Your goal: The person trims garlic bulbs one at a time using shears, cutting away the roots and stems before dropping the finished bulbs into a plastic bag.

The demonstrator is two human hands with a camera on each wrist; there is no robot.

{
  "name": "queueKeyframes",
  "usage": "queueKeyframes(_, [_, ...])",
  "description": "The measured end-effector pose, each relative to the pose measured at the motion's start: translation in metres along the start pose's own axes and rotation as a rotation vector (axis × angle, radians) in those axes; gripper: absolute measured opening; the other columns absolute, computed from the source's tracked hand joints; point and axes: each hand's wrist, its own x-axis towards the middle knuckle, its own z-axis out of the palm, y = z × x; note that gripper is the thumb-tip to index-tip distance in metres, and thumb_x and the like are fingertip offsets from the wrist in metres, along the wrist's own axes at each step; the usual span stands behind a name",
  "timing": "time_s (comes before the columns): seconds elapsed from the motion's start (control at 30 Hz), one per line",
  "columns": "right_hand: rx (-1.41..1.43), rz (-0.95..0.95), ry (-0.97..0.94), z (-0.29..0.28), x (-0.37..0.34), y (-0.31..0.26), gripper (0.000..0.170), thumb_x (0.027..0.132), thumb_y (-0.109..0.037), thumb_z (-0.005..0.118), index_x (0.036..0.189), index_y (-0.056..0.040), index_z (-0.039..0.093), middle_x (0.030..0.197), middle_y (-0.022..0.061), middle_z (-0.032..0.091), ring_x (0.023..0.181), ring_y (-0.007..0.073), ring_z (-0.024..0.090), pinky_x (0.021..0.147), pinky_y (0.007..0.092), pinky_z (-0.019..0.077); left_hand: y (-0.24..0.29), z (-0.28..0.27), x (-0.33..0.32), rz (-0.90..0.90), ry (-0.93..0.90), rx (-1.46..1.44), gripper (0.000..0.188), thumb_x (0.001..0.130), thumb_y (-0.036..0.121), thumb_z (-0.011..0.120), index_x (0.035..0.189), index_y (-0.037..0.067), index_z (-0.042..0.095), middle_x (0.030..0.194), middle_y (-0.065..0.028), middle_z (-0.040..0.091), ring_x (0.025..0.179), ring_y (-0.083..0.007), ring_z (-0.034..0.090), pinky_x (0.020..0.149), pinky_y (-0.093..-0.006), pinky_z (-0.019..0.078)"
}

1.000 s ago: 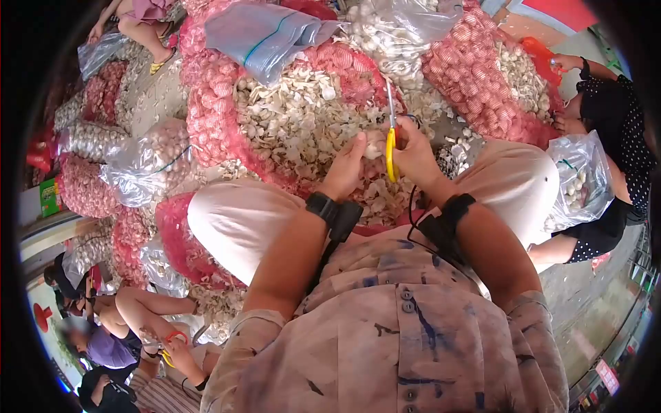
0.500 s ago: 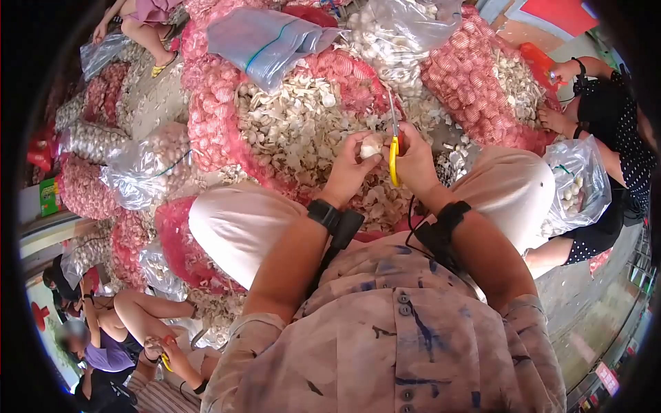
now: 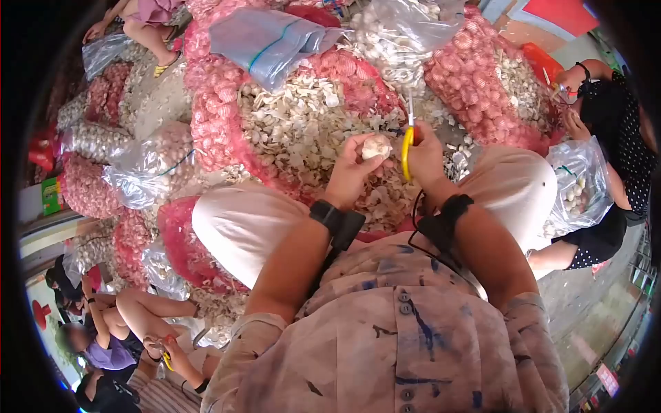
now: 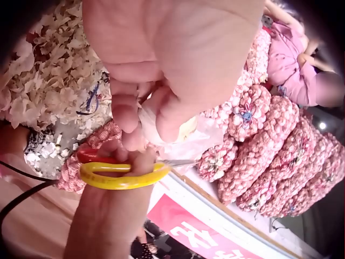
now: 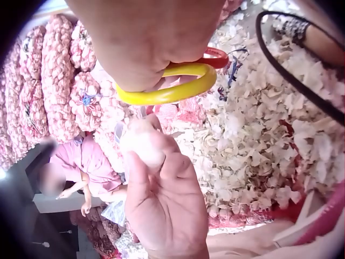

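Note:
My left hand (image 3: 350, 173) pinches a whitish garlic bulb (image 3: 376, 146) between thumb and fingers, above a heap of papery garlic skins (image 3: 296, 117). Just to its right, my right hand (image 3: 428, 160) grips scissors (image 3: 407, 153) with yellow and red handles, blades pointing away from me. A small gap separates bulb and scissors in the head view. From the left wrist, the yellow handle (image 4: 124, 181) loops round the right hand's fingers and the blades look nearly together. In the right wrist view the bulb (image 5: 144, 150) sits at the left fingertips, washed out by glare.
Pink mesh sacks of garlic (image 3: 475, 76) stand around the heap. A folded plastic bag (image 3: 272, 45) lies at its far edge, near a clear bag of bulbs (image 3: 396, 41). People sit at both sides; one at the right has a clear bag (image 3: 578, 182) close by.
The hands have drawn slightly apart. The bulb, earlier mostly hidden between them, now shows plainly in the left hand, and the scissors have shifted to the right, off it.

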Motion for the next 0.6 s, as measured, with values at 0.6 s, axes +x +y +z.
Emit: queueKeyframes(0.6, [-0.385, -0.462, -0.202, 0.001, -0.022, -0.032, 0.035, 0.076, -0.008, 0.075, 0.107, -0.0043, 0.059, 0.078, 0.0146, 0.062, 0.068, 0.0255, 0.062, 0.063, 0.0338, 0.0502, -0.007, -0.013, 0.002, -0.157, 0.014, 0.146, 0.031, 0.093, 0.006, 0.062, 0.123, 0.003, 0.054, 0.088, -0.0010, 0.061, 0.066, -0.0065, 0.055, 0.055, -0.0204, 0.0416])
